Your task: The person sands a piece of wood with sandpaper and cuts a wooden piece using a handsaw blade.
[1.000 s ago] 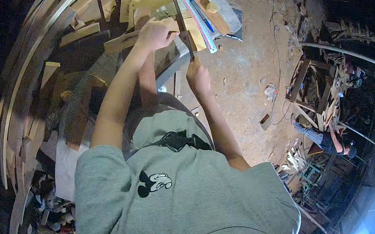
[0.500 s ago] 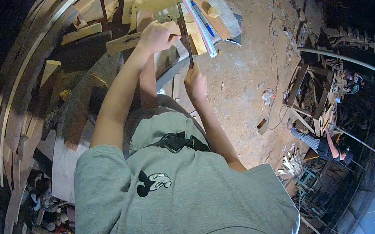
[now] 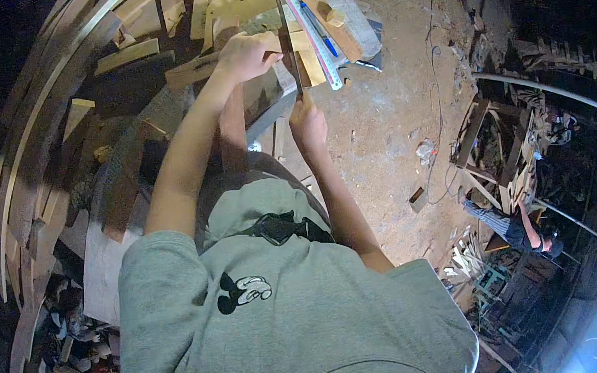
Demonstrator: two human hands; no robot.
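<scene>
My right hand (image 3: 308, 124) is closed round the lower end of a saw (image 3: 288, 44), whose long, narrow dark blade shows nearly edge-on and points away from me. To the left of the blade my left hand (image 3: 247, 56) is closed, its fingers bent down over the work spot; what lies under them is hidden. A pale wood block (image 3: 312, 67) sits just right of the blade. Beside it lie a long white ruler (image 3: 308, 29), a blue pen (image 3: 326, 40) and a light brown wood strip (image 3: 332, 25) with a small wood piece (image 3: 336, 18) on it.
Wood offcuts (image 3: 127, 56) and long boards (image 3: 31, 174) crowd the left side. A dark cable (image 3: 438, 78) runs over the dirt floor (image 3: 389, 164). At the far right another person (image 3: 520, 231) is by a wooden frame (image 3: 494, 140) full of scraps.
My right hand has moved slightly away from me, pushing the saw forward. My left hand has stayed almost in place, and the ruler and wood look nearly unmoved.
</scene>
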